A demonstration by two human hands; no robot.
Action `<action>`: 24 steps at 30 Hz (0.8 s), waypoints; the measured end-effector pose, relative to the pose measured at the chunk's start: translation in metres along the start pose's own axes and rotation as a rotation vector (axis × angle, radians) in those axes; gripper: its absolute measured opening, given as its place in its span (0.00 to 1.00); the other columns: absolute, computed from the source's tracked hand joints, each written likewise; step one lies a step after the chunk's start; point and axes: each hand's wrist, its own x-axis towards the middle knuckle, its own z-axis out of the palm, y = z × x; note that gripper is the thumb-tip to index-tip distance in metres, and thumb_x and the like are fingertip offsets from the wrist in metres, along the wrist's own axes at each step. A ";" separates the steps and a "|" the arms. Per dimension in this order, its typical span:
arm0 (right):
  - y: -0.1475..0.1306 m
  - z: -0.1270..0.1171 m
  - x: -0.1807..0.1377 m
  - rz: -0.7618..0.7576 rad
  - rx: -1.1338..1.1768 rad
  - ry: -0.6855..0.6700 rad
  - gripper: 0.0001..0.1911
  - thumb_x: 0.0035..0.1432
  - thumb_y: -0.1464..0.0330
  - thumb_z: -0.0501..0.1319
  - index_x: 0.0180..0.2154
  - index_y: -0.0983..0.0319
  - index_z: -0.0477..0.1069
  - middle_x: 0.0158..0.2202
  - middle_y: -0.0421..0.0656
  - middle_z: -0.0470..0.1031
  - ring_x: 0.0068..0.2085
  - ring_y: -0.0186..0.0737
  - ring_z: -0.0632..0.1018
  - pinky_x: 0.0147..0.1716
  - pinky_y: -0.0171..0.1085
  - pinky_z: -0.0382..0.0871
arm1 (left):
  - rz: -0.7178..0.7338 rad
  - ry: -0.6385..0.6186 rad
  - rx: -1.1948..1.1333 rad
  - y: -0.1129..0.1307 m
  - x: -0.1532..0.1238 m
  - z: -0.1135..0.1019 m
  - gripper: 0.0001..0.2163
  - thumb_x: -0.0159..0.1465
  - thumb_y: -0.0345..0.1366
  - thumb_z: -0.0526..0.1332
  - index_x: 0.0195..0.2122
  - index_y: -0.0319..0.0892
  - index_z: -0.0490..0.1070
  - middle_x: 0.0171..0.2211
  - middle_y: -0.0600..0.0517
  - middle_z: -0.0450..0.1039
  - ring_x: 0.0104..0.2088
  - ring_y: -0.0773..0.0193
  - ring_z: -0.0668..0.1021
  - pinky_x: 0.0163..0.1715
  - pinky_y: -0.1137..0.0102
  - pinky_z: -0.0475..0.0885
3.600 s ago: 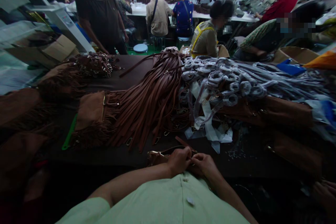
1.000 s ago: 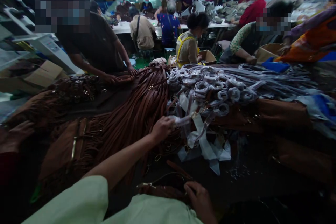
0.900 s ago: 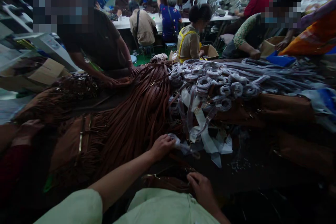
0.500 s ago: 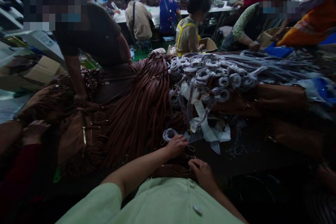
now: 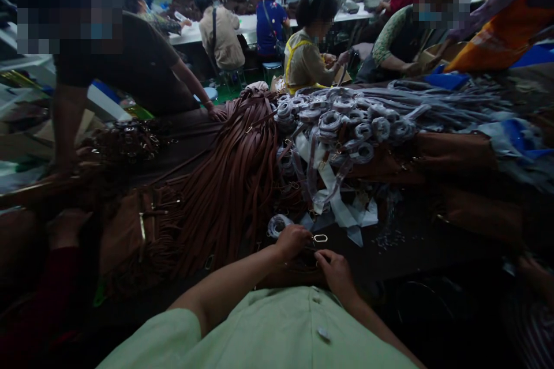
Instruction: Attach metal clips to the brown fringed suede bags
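Observation:
My left hand [image 5: 294, 241] is closed just in front of a plastic-wrapped coil [image 5: 279, 225]. A gold metal clip [image 5: 320, 238] sticks out to the right from its fingertips. Close by, my right hand [image 5: 335, 271] has thumb and fingers pinched together; a small shiny bit shows at the tips, too dark to name. Brown leathery material [image 5: 289, 275] lies under both hands, against my light green shirt. Left of my hands spreads a large heap of long brown straps [image 5: 234, 184].
Several wrapped coils [image 5: 341, 121] are piled beyond my hands, with white strips [image 5: 340, 207] hanging down. Brown bags [image 5: 450, 153] lie to the right, another brown bag [image 5: 121, 230] to the left. A co-worker [image 5: 130, 75] leans over the table; a red-sleeved arm [image 5: 60, 277] is at far left.
My left fingers have curled in, and the gold clip now stands out beside them. My right hand stays almost in place. The leaning co-worker's near arm has shifted left.

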 end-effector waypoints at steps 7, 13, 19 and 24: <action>0.002 0.002 0.007 0.017 -0.025 -0.011 0.19 0.52 0.57 0.54 0.32 0.62 0.78 0.31 0.47 0.80 0.33 0.45 0.78 0.34 0.38 0.67 | -0.170 0.147 -0.131 0.008 -0.013 0.007 0.06 0.56 0.34 0.65 0.36 0.43 0.74 0.34 0.52 0.77 0.37 0.62 0.77 0.39 0.71 0.68; 0.004 0.003 0.011 0.028 -0.034 -0.026 0.19 0.52 0.57 0.55 0.33 0.63 0.78 0.31 0.47 0.80 0.33 0.45 0.78 0.33 0.37 0.67 | -0.127 0.200 -0.124 0.007 -0.015 0.010 0.04 0.55 0.31 0.66 0.32 0.41 0.73 0.31 0.52 0.76 0.35 0.63 0.76 0.37 0.72 0.67; 0.005 0.005 0.013 0.046 -0.066 -0.018 0.18 0.52 0.58 0.55 0.31 0.62 0.79 0.31 0.46 0.80 0.33 0.45 0.78 0.33 0.37 0.67 | -0.071 0.222 -0.089 0.004 -0.018 0.016 0.01 0.59 0.32 0.62 0.32 0.40 0.72 0.31 0.51 0.75 0.35 0.63 0.76 0.38 0.70 0.66; 0.005 0.005 0.015 0.049 -0.080 -0.026 0.18 0.52 0.59 0.55 0.29 0.63 0.79 0.30 0.46 0.80 0.32 0.45 0.78 0.31 0.37 0.66 | -0.040 0.236 -0.070 0.003 -0.019 0.020 0.01 0.60 0.31 0.61 0.32 0.40 0.71 0.31 0.51 0.74 0.36 0.62 0.75 0.40 0.69 0.66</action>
